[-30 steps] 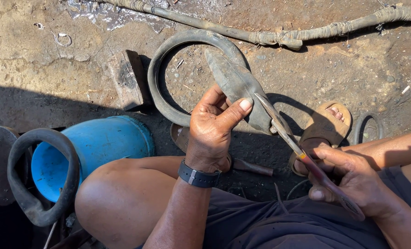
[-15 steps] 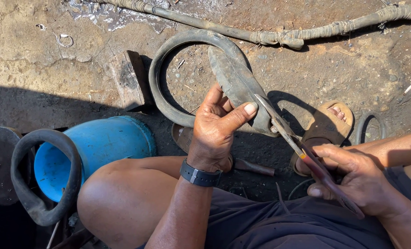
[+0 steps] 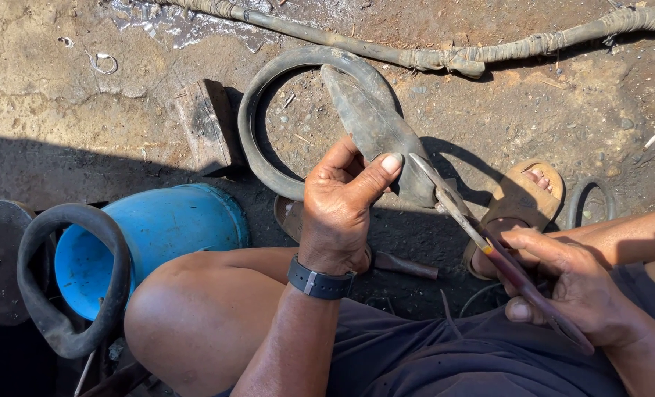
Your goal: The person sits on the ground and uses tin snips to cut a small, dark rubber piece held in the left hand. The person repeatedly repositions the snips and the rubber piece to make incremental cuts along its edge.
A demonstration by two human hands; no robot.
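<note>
Scissors (image 3: 482,239) with dark red handles sit in the right hand (image 3: 574,290), whose fingers wrap around the handles while the metal blades point up and to the left, their tips meeting the edge of a flat strip of black rubber (image 3: 375,129). The left hand (image 3: 342,206) grips that strip from below, thumb pressed across its upper face and the other fingers curled behind it, so the rubber stands up and away from the body, tilted toward the upper left. The strip is the slit-open end of an inner tube (image 3: 269,125), whose remaining loop curves round on the dirt ground (image 3: 63,110) behind the left hand. A black watch (image 3: 316,281) circles the left wrist. Below the hands lie a bare knee (image 3: 188,309) and dark shorts (image 3: 430,353). To the right, a foot in a tan sandal (image 3: 522,198) rests on the ground, just beside the scissors as seen from the head camera. A blue bucket (image 3: 166,228) lies tipped on its side at the left, with another black tube (image 3: 70,287) draped over its mouth. A small wooden block (image 3: 206,125) sits just left of the tube loop, and a wrapped hose (image 3: 445,55) runs across the top of the ground.
</note>
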